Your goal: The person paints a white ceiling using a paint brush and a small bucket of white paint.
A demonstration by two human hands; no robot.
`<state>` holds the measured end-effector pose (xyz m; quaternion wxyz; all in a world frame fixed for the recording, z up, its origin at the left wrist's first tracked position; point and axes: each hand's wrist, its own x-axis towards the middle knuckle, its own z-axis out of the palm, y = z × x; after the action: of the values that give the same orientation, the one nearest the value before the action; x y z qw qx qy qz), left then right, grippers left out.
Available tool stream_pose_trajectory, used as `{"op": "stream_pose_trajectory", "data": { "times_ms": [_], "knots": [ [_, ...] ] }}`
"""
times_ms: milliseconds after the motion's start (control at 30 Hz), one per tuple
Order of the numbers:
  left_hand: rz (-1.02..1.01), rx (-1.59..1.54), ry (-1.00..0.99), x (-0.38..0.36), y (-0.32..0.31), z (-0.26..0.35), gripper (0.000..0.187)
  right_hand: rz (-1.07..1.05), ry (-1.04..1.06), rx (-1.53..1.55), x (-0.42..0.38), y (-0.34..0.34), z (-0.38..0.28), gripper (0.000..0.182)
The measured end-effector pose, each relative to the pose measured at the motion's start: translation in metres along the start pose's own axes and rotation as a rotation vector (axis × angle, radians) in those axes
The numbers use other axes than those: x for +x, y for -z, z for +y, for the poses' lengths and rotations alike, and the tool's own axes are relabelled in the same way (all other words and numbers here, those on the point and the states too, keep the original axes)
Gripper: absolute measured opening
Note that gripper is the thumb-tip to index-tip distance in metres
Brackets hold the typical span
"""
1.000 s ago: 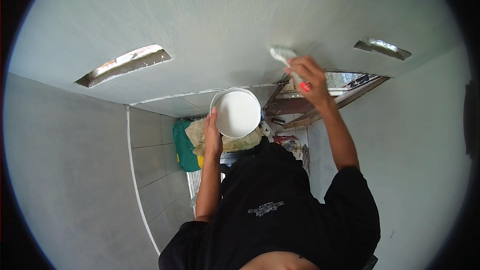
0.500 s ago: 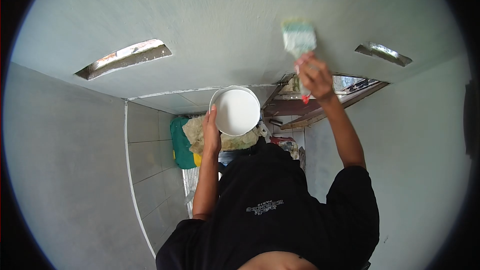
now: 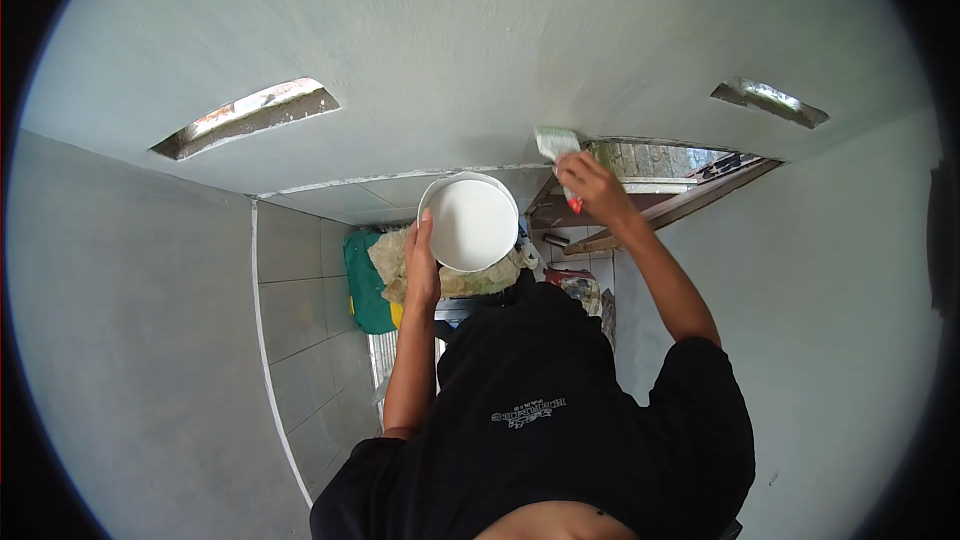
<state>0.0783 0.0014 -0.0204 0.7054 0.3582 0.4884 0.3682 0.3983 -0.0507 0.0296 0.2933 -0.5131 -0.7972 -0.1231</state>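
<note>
In the head view, my left hand (image 3: 424,258) grips the side of a round white tub of white paint (image 3: 470,223), its thumb over the rim. My right hand (image 3: 592,183) is closed around the handle of a paintbrush (image 3: 556,143) with a red handle end. The brush's pale, paint-coated bristles lie against or very near the lower part of the grey-white wall (image 3: 430,60), left of the window opening's upper corner. Part of the brush handle is hidden by my fingers.
Two slots, left (image 3: 250,118) and right (image 3: 770,102), cut through the wall. A framed opening (image 3: 650,165) lies under my right hand. Below the tub are a pale crumpled cloth (image 3: 390,265) and a green bag (image 3: 368,290). Grey tiles (image 3: 292,310) line the lower left wall.
My right hand has brought the brush down and to the left along the wall, toward the window's edge. My left hand and the tub have stayed almost still.
</note>
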Motion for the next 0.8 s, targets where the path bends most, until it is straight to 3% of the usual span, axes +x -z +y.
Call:
{"op": "stream_pose_trajectory", "data": {
  "times_ms": [267,367,433,633,800],
  "knots": [
    [0.025,-0.009,-0.016,-0.002,-0.004,-0.002,0.084,0.116,0.152,-0.092,0.067,0.107,-0.004,0.019],
    [-0.029,-0.044,-0.002,-0.006,-0.006,0.002,0.082,0.285,0.22,-0.244,0.078,0.126,-0.005,0.021],
    [0.062,-0.021,-0.021,0.001,-0.006,-0.007,0.078,0.413,0.273,-0.364,0.081,0.128,-0.006,0.024],
    [-0.031,-0.049,0.009,-0.011,-0.012,0.002,0.082,0.39,0.069,-0.29,0.038,0.055,0.0,0.027],
    [0.039,-0.027,0.014,-0.006,-0.003,-0.01,0.083,0.373,-0.083,-0.162,-0.014,-0.027,-0.015,0.025]
  ]
}}
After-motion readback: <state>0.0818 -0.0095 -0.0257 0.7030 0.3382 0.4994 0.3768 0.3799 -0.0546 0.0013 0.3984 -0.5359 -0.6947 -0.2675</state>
